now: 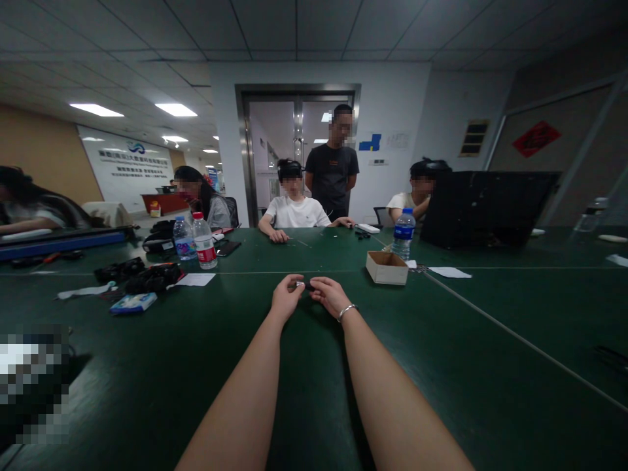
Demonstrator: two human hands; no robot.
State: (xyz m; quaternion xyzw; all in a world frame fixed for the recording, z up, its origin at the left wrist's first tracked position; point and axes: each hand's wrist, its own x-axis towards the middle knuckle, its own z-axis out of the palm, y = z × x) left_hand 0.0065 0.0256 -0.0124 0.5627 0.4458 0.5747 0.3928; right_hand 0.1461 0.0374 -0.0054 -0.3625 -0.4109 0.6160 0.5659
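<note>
Both hands meet over the green table, fingertips closed around a small black-and-silver object (308, 285). My left hand (287, 297) pinches its silver end between thumb and fingers. On the other side, my right hand (331, 296), with a silver bangle at the wrist, grips the black end. Fingers cover much of the object, so its exact kind is unclear, and I cannot tell whether the two ends are joined. An open cardboard box (387, 273) stands to the right of my right hand.
Two bottles (203, 245), black gear (152, 278), a blue-white packet (132, 303) and paper (196, 279) lie to the left. Right are a water bottle (404, 234), a paper sheet (449, 272) and a large black monitor (485, 209). Several people sit or stand across the table.
</note>
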